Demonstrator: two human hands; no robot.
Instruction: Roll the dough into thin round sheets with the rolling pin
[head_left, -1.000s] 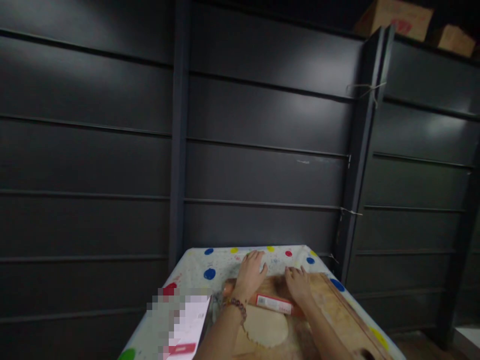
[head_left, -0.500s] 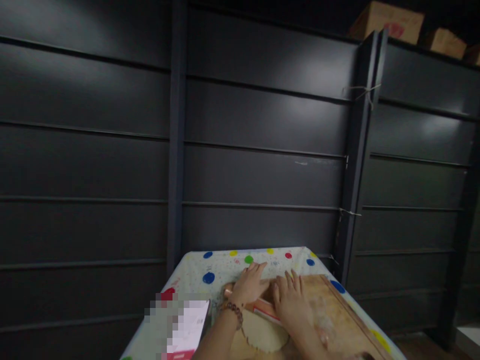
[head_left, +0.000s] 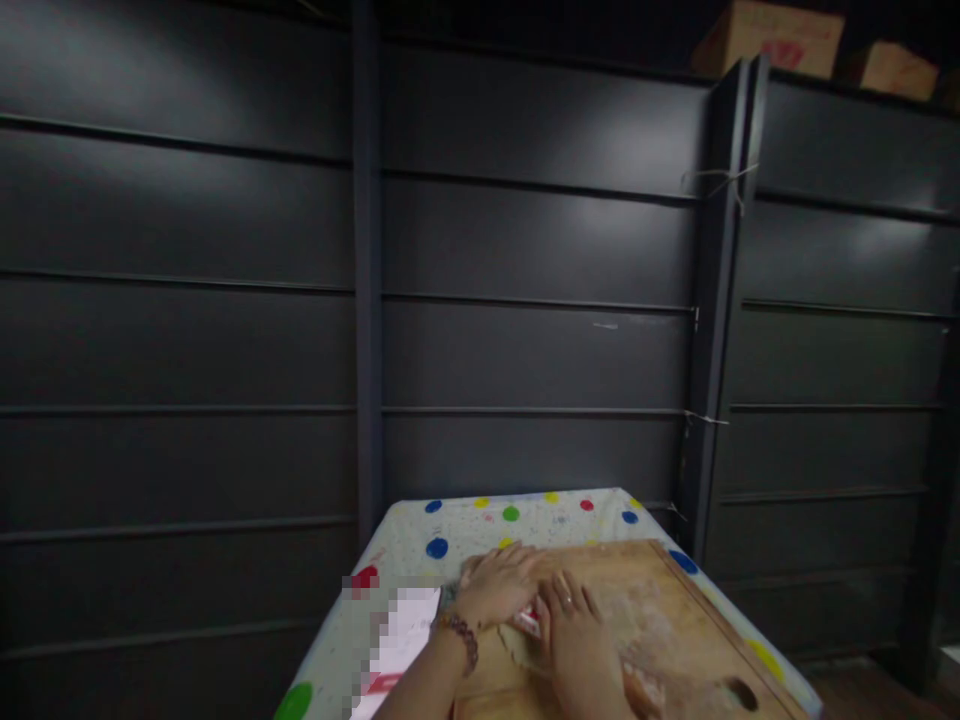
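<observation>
A rolling pin lies across the wooden board [head_left: 619, 565], mostly covered by my hands. Its red and white label [head_left: 529, 620] shows between them. My left hand [head_left: 499, 585], with a beaded bracelet at the wrist, rests palm down over the pin's left part, fingers stretched forward. Further right, my right hand [head_left: 581, 635], with a ring on one finger, lies on the pin with its fingers apart and slightly bent. Between my forearms a pale sheet of flattened dough [head_left: 517, 645] partly shows on the board; my right hand and arm hide the rest.
A spotted tablecloth [head_left: 472, 520] covers the table. Left of my arm lies a flat white and pink item [head_left: 409, 630], partly pixelated. The board has a dark hole [head_left: 741, 692] at its near right. Dark metal panels [head_left: 525, 360] stand behind; cardboard boxes [head_left: 780, 40] sit on top.
Both hands and the rolling pin have come back toward me over the dough, which is now more hidden. My fingers are less raised. The view has shifted slightly.
</observation>
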